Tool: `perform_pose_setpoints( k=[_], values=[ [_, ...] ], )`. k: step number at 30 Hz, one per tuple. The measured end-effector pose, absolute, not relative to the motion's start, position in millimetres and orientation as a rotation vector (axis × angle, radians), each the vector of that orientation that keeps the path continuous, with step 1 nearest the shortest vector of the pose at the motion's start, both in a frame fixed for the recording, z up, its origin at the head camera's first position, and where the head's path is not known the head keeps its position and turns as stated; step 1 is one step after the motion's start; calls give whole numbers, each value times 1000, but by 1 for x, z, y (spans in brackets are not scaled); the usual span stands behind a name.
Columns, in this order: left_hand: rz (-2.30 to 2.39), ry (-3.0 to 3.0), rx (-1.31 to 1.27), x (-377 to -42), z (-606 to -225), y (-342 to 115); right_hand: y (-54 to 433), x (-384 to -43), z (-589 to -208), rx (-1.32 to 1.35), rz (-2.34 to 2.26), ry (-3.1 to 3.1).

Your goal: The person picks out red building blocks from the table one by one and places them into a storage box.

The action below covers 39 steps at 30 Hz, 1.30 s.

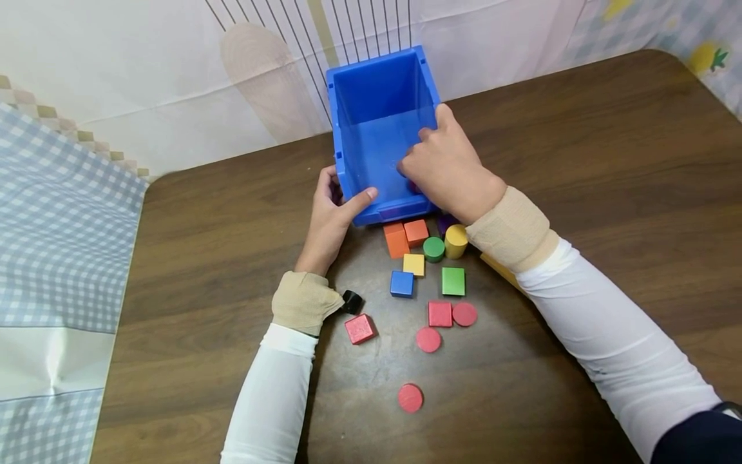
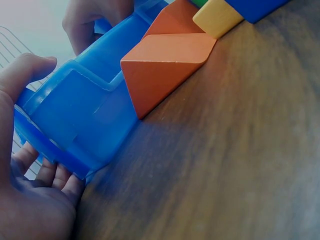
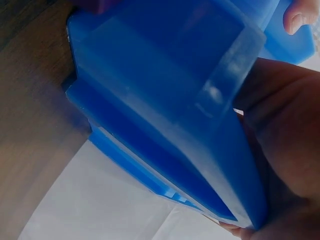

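Observation:
A blue plastic bin (image 1: 379,90) stands at the table's back edge. My left hand (image 1: 330,222) grips its front left corner. In the left wrist view the left thumb (image 2: 30,70) lies above the rim and the fingers (image 2: 47,172) are under the side. My right hand (image 1: 449,164) reaches over the right wall, bent fingers inside the bin; whether they hold anything is hidden. A small dark red patch (image 1: 414,187) shows beneath that hand. Orange blocks (image 1: 397,240) lie against the bin's front, with a green cylinder (image 1: 433,249) and a yellow cylinder (image 1: 456,241) beside them.
Nearer me lie a yellow cube (image 1: 414,265), blue cube (image 1: 402,283), green block (image 1: 453,281), red blocks (image 1: 440,314) and several red discs (image 1: 428,339). A black piece (image 1: 351,302) sits beside the left wrist. Pale curtains (image 1: 174,84) hang behind the table.

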<state>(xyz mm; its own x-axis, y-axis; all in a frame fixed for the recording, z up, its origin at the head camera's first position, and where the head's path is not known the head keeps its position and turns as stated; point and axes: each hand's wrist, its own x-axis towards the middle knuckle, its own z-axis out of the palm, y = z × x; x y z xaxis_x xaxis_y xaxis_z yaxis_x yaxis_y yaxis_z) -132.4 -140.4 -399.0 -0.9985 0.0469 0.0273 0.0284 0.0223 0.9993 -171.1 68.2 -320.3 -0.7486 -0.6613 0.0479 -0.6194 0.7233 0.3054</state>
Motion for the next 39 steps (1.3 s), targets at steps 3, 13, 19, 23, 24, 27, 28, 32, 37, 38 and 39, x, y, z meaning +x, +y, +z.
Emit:
perform_pose_setpoints(
  k=[3, 13, 19, 23, 24, 27, 28, 32, 37, 38, 39],
  values=[
    [2184, 2239, 79, -132, -399, -141, 68, -172, -320, 1045, -408, -2775],
    [2180, 2239, 75, -132, -401, -145, 67, -172, -318, 1075, -408, -2805],
    [2175, 2244, 72, -133, -399, -147, 66, -171, -312, 1107, -348, -2856],
    [2174, 2244, 70, -133, -399, -147, 67, -171, -308, 1143, -250, -2883],
    [2175, 2244, 70, -133, -399, -147, 68, -171, -307, 1155, -223, -2888],
    [2179, 2237, 68, -133, -399, -146, 70, -171, -302, 1192, -122, -2922],
    [2183, 2232, 68, -133, -400, -146, 71, -170, -299, 1204, -87, -2937],
    [2188, 2228, 67, -132, -399, -147, 75, -165, -287, 1236, 37, -2998],
    [2187, 2230, 64, -132, -398, -147, 78, -158, -274, 1246, 111, -3028],
    [2184, 2233, 64, -131, -399, -147, 78, -157, -272, 1250, 110, -3027],
    [2182, 2236, 63, -131, -399, -147, 78, -156, -270, 1255, 117, -3031]
  ],
)
